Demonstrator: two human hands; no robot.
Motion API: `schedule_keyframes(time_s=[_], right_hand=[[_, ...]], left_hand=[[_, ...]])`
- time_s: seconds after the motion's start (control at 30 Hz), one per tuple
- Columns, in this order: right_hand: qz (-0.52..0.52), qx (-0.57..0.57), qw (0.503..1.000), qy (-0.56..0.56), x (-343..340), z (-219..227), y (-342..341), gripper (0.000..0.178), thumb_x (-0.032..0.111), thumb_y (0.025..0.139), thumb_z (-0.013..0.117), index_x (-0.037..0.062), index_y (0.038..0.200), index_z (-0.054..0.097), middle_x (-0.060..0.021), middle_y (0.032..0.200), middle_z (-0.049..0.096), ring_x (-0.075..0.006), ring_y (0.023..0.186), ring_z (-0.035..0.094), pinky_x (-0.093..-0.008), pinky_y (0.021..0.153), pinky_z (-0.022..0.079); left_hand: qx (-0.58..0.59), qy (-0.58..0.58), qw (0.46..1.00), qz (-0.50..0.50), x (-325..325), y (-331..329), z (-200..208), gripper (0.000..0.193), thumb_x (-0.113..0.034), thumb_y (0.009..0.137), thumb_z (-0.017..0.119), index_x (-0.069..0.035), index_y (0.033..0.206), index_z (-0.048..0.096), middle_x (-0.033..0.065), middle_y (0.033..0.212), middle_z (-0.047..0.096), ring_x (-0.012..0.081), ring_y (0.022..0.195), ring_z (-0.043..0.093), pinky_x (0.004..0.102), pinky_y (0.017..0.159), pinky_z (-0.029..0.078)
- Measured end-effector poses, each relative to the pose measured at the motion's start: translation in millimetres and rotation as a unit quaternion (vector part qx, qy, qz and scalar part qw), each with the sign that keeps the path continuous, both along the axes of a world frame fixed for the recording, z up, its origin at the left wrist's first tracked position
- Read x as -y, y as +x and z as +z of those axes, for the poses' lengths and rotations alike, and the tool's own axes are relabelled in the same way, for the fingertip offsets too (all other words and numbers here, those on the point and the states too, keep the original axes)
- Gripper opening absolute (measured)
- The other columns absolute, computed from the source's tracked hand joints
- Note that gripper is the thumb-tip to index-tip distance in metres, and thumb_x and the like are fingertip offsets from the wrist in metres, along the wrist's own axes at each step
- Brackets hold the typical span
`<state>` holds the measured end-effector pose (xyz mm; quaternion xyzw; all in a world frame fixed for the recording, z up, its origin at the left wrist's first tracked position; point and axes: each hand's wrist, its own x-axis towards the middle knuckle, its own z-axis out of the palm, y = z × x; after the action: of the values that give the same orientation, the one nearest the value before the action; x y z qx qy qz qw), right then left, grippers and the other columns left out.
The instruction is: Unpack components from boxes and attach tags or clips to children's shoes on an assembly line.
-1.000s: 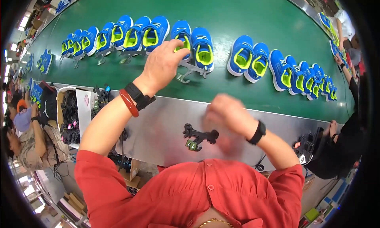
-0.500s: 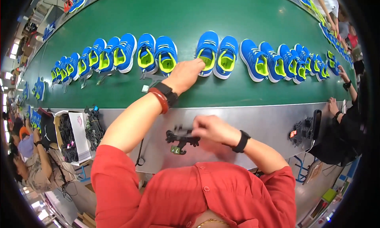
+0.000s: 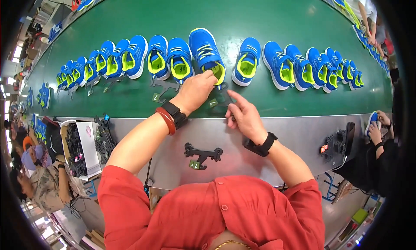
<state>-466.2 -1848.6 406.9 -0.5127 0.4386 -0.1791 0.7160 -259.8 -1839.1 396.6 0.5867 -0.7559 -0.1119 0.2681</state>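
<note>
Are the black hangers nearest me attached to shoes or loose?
Loose: the black hangers lie on the metal ledge, apart from the shoes.

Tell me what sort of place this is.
Probably a shoe factory or packing workshop: matching blue shoes line a long green work surface, small black hangers lie on the metal ledge, and a co-worker at the right handles another blue shoe.

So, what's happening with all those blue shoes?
A person in a red shirt holds a blue shoe by its back end with the left grip; the right grip is at a dark hanger there. Another shoe sits just right on the green table. Black hangers lie on the metal ledge.
</note>
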Motion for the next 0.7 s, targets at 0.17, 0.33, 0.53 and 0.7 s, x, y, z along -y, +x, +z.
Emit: schedule_keyframes(time_s=[0.17, 0.33, 0.53, 0.7], right_hand=[[0.116, -0.002, 0.992, 0.051, 28, 15, 2, 0.041, 0.011, 0.097, 0.048, 0.0082, 0.138, 0.047, -0.0013, 0.071, 0.058, -0.0076, 0.050, 0.053, -0.0223, 0.047, 0.044], [0.125, 0.035, 0.991, 0.043, 59, 20, -4, 0.033, 0.013, 0.098, 0.047, 0.0035, 0.129, 0.050, -0.0013, 0.073, 0.060, -0.0078, 0.055, 0.054, -0.0216, 0.051, 0.044], [0.046, -0.126, 0.853, -0.504, 91, 25, -15, 0.029, 0.010, 0.087, 0.064, 0.0028, 0.114, 0.056, -0.0125, 0.097, 0.061, -0.0245, 0.070, 0.059, -0.0334, 0.065, 0.049], [0.259, -0.176, 0.787, -0.531, 109, 8, -26, 0.035, 0.018, 0.081, 0.070, 0.0037, 0.110, 0.056, -0.0140, 0.103, 0.060, -0.0342, 0.095, 0.060, -0.0430, 0.078, 0.049]], left_hand=[[0.028, -0.002, 0.999, 0.022, 9, 5, 0, 0.013, -0.005, 0.082, 0.054, -0.007, 0.095, 0.057, 0.0121, 0.091, 0.058, 0.0329, 0.078, 0.063, 0.0424, 0.064, 0.052], [0.127, 0.009, 0.989, -0.071, 10, 1, 11, 0.029, -0.007, 0.084, 0.053, -0.016, 0.112, 0.056, 0.0183, 0.114, 0.055, 0.0353, 0.078, 0.066, 0.0436, 0.061, 0.053], [0.142, 0.076, 0.987, -0.024, 9, -6, 15, 0.053, -0.004, 0.080, 0.056, -0.021, 0.129, 0.051, 0.0171, 0.106, 0.059, 0.0345, 0.073, 0.065, 0.0429, 0.060, 0.052], [0.101, 0.143, 0.984, 0.013, 5, -13, 28, 0.048, -0.001, 0.083, 0.048, -0.019, 0.127, 0.054, 0.0179, 0.091, 0.059, 0.0358, 0.072, 0.063, 0.0463, 0.064, 0.050]])
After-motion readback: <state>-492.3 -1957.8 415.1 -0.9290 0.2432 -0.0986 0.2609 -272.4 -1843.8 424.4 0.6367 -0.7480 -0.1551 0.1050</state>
